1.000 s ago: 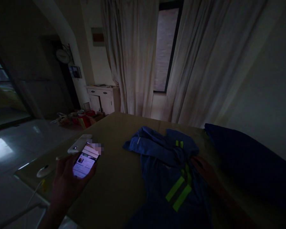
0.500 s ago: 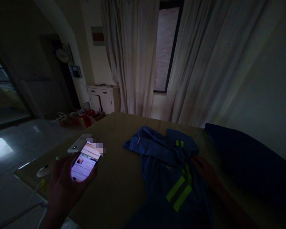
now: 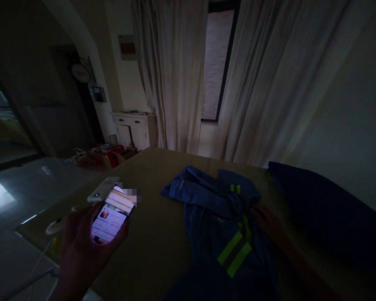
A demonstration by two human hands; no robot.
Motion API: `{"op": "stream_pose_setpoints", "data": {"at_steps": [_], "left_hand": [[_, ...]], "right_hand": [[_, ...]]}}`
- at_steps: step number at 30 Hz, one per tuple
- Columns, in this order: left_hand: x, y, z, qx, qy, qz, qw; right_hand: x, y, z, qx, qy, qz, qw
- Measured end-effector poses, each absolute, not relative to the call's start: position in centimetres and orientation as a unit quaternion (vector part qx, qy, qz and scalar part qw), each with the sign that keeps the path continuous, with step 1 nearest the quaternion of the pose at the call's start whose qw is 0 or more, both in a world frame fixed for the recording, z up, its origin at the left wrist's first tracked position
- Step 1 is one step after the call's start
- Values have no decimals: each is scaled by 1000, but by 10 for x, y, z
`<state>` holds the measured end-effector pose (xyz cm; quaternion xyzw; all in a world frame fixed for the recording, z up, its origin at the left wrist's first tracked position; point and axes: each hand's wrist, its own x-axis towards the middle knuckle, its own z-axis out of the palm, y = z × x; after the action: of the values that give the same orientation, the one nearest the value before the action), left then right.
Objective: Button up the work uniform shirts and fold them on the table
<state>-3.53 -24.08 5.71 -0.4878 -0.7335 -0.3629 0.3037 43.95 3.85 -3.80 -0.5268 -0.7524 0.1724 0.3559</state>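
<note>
Update: only real delta over the last sec is your L hand. It's wrapped round the phone, thumb one side, fingers the other, screen lit & facing you. Phone has come a touch nearer, lower edge dropped slightly; same page layout afaict, text too small to read. R hand hasn't moved: fingers at the near-right side of the blue garment, can't tell if pinching cloth or just resting, too dark. Garment is rumpled on the bench, directly left of R hand, well right of L hand; folds same as b4, yellow-green strips just left of R wrist. So cloth handling looks idle rn imo, phone's the active item. Other stuff: white case just beyond L hand, partly behind phone, can't confirm contact. White rounded item just left of L hand, w/ white cable below it. Dark blue bundle right of R hand, apart from it, contents n/a.
</note>
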Motion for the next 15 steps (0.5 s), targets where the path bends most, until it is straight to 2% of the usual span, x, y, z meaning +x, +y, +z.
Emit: {"op": "stream_pose_setpoints", "data": {"at_steps": [15], "left_hand": [[-36,-242,51,-461,-751,-372,292]], "right_hand": [[439,37,-38,-523,-749,185,363]]}}
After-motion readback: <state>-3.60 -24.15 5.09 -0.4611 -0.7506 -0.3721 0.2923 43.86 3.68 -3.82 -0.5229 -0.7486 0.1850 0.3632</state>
